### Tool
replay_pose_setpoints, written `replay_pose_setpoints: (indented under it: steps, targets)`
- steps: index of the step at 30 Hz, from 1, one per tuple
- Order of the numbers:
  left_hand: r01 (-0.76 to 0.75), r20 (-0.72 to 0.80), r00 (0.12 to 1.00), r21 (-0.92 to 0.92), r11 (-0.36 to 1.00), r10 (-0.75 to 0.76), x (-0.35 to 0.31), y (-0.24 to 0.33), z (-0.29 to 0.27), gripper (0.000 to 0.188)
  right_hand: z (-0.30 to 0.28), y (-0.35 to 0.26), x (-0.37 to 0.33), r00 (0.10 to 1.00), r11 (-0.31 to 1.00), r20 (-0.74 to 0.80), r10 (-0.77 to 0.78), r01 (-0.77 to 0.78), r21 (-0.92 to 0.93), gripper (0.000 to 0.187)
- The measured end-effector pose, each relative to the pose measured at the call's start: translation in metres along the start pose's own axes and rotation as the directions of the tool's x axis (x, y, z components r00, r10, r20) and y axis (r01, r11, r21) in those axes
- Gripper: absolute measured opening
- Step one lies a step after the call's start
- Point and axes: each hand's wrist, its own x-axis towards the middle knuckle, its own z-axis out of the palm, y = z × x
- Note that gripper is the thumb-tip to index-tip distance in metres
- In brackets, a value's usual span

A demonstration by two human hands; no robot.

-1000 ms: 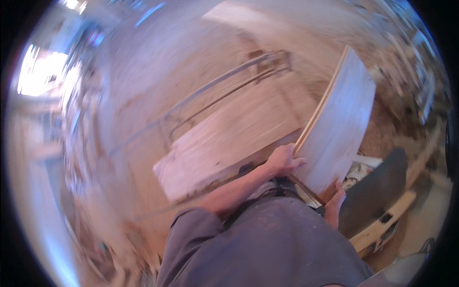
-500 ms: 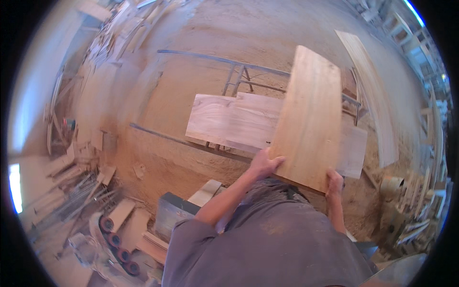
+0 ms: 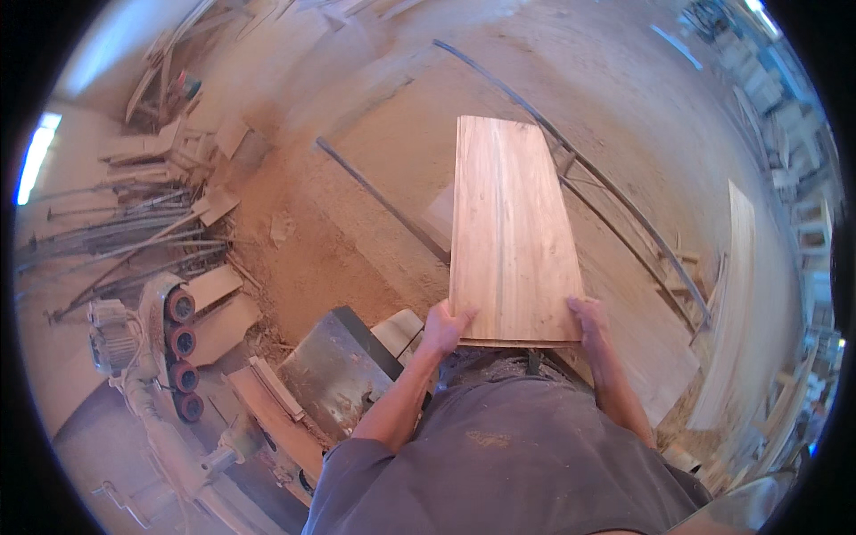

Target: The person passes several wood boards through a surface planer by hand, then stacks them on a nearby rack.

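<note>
A wide, light-brown wooden board (image 3: 513, 232) is held up in front of me, its long side pointing away. My left hand (image 3: 446, 328) grips its near left corner, thumb on top and fingers out of sight underneath. At the near right corner, my right hand (image 3: 588, 319) clasps the edge the same way. A thin dark line runs along the near edge; whether two boards are stacked here I cannot tell. Below and to the right lies another pale board (image 3: 644, 361) across a metal rail stand (image 3: 615, 192), partly covered by the held one.
On the left stands a machine with a row of dark red-rimmed rollers (image 3: 183, 341). A grey metal box (image 3: 334, 370) is close to my left forearm. Metal bars (image 3: 134, 232) and wood scraps are piled farther left. A long plank (image 3: 731, 303) lies at right on the dusty floor.
The view has swung, shifting the stand and machines across the picture. The held board has moved leftward relative to my body, and both hands still grip its near end.
</note>
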Motion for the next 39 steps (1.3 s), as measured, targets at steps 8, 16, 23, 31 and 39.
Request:
replay_pose_setpoints:
  steps: [8, 16, 23, 31, 39]
  targets:
    - [0.259, -0.045, 0.962, -0.159, 0.953, -0.269, 0.101, 0.074, -0.129, 0.035, 0.166, -0.054, 0.113, 0.977, 0.977, 0.039, 0.21, -0.208, -0.047, 0.03]
    - [0.222, -0.134, 0.959, -0.188, 0.957, -0.249, 0.147, 0.115, -0.223, 0.034, 0.279, -0.041, 0.173, 0.961, 0.961, 0.063, 0.27, -0.265, -0.082, 0.034]
    - [0.004, -0.482, 0.861, -0.315, 0.949, -0.164, 0.034, 0.032, -0.177, 0.036, 0.296, -0.104, 0.143, 0.89, 0.924, 0.415, 0.188, -0.018, -0.381, 0.034]
    - [0.066, -0.654, 0.62, -0.507, 0.859, -0.434, -0.061, 0.046, -0.203, 0.036, 0.398, -0.083, 0.095, 0.795, 0.823, 0.478, 0.374, -0.047, -0.566, 0.027]
    - [0.29, -0.385, 0.644, -0.677, 0.676, -0.661, -0.034, -0.066, -0.362, 0.026, 0.509, 0.061, 0.144, 0.801, 0.794, 0.438, 0.408, -0.074, -0.604, 0.01]
